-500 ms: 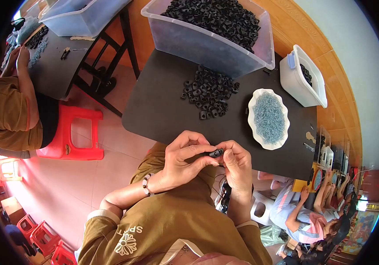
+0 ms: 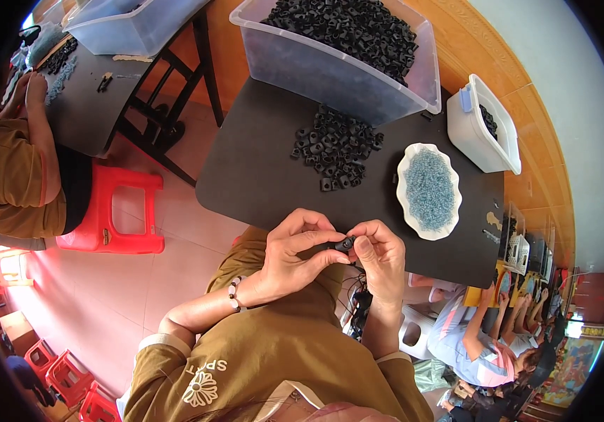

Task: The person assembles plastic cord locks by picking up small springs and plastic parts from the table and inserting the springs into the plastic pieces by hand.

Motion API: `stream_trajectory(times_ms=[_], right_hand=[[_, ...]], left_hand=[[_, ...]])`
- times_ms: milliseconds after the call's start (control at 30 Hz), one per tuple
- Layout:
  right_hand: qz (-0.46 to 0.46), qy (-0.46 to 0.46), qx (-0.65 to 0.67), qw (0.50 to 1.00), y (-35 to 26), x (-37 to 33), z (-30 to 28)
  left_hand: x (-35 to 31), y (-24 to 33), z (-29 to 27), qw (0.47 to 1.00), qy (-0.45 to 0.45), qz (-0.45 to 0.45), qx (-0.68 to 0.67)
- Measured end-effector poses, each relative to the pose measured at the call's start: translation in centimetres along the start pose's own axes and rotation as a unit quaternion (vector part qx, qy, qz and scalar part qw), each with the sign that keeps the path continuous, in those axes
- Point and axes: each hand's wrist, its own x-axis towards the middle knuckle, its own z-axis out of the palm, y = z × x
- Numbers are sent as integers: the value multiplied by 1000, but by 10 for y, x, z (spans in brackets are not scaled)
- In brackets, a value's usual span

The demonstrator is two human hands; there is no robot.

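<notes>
My left hand (image 2: 295, 252) pinches a small black plastic part (image 2: 345, 244) between thumb and fingers, just off the near edge of the dark table (image 2: 245, 165). Close against it, my right hand (image 2: 379, 254) has its thumb and fingertips at the part's right end; whether it also holds something tiny is hidden. Beyond my hands lies a loose pile of similar black parts (image 2: 337, 148). To the right of the pile, a white scalloped dish (image 2: 401, 184) holds many small pale-blue translucent pieces (image 2: 429, 188).
A large clear bin (image 2: 330, 84) full of black parts stands at the table's back, with a smaller white bin (image 2: 467, 133) to its right. Leftward are a red stool (image 2: 115, 211) and a person (image 2: 13, 176) at another table. More people (image 2: 471, 341) sit at the right.
The black part has turned slightly between my fingers, so more of its end faces up. My right hand has shifted a little to the right. The bins and dish stay put.
</notes>
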Motion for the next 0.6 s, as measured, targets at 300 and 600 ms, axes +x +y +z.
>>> stream_trajectory(times_ms=[300, 600], right_hand=[[3, 9, 10, 1000, 2, 5, -3], [-34, 4, -52, 998, -11, 8, -9]], left_hand=[[1, -3, 5, 999, 5, 18, 26], [1, 1, 10, 999, -11, 13, 51]])
